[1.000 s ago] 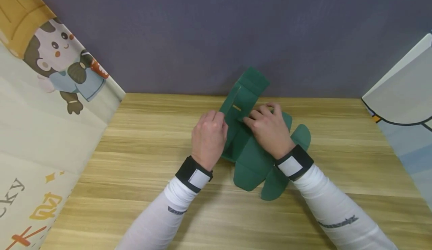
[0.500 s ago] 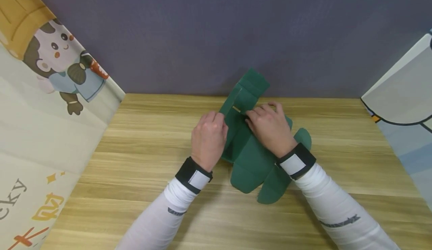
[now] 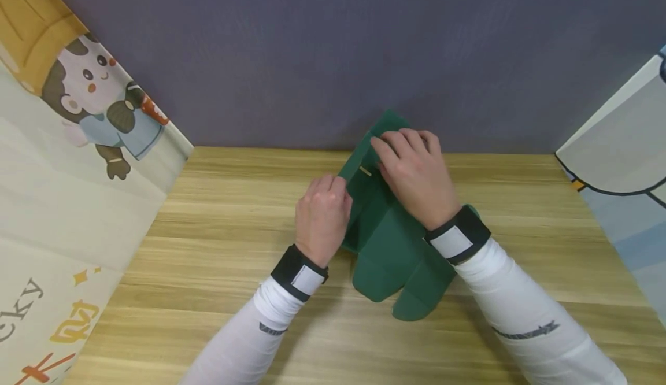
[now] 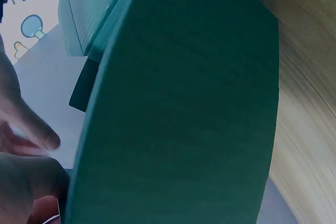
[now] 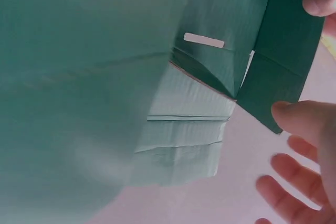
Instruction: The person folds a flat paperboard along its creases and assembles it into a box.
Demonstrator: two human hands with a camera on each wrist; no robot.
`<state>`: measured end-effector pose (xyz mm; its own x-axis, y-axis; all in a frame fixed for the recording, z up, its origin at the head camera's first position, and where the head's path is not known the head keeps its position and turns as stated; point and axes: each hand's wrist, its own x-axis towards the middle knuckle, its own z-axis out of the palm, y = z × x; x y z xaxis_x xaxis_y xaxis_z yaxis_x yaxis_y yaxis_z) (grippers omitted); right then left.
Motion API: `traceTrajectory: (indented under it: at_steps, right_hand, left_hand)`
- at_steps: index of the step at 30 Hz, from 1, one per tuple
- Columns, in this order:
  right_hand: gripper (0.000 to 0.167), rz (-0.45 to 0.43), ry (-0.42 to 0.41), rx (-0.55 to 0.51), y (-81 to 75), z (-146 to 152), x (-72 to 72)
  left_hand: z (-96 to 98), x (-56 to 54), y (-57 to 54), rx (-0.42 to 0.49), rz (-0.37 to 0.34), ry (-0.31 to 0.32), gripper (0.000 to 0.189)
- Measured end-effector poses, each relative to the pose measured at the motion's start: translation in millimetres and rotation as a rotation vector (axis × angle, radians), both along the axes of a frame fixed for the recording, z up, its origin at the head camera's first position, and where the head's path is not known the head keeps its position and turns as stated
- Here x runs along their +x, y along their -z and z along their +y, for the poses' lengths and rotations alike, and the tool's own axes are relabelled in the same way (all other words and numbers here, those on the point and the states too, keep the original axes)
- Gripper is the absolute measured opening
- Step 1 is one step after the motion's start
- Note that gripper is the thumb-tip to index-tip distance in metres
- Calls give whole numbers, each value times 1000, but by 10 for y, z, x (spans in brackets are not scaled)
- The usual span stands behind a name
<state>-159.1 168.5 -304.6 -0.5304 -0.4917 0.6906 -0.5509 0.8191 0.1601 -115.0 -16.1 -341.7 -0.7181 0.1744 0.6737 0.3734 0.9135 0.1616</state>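
Observation:
A green cardboard box (image 3: pixel 387 252), partly folded with its flaps spread, lies on the table. My left hand (image 3: pixel 322 214) grips the top edge of its raised left side panel (image 4: pixel 178 108), thumb and fingers pinching the board. Over the far part of the box is my right hand (image 3: pixel 416 177). In the right wrist view that hand (image 5: pixel 307 140) has its thumb at the corner of the side panel (image 5: pixel 281 51), while its other fingers are loosely spread below. A narrow slot (image 5: pixel 203 40) is cut in the end wall. The right hand covers part of the far flap (image 3: pixel 390 120).
The box stands on a wood-grain table (image 3: pixel 224 217), its far flap near the dark back wall (image 3: pixel 312 55). Printed cloth panels flank the table, with a cartoon figure (image 3: pixel 104 102) on the left one.
My right hand has moved away from me, from the box's inner wall up to the far end of the side panel. The near flaps have shifted slightly towards me. My left hand keeps its grip.

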Motion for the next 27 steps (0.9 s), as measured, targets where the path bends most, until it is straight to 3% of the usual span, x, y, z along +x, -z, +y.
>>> traceTrajectory:
  at_steps: [7,13,17,27]
  right_hand:
    - [21,31,-7,90,-6,-96,-139]
    - [15,1,-5,73,52,-99,-163]
    - [8,-63,-28,9,105,-107,-139]
    - [14,-281,-51,-176,226,-208,-61]
  left_hand:
    - [33,-22,2,-9,1,-3,2]
    - [42,-39,1,-8,12,-12,6]
    - [35,-52,4,1,12,-9,5]
    - [25,-59,22,3,0,-15,5]
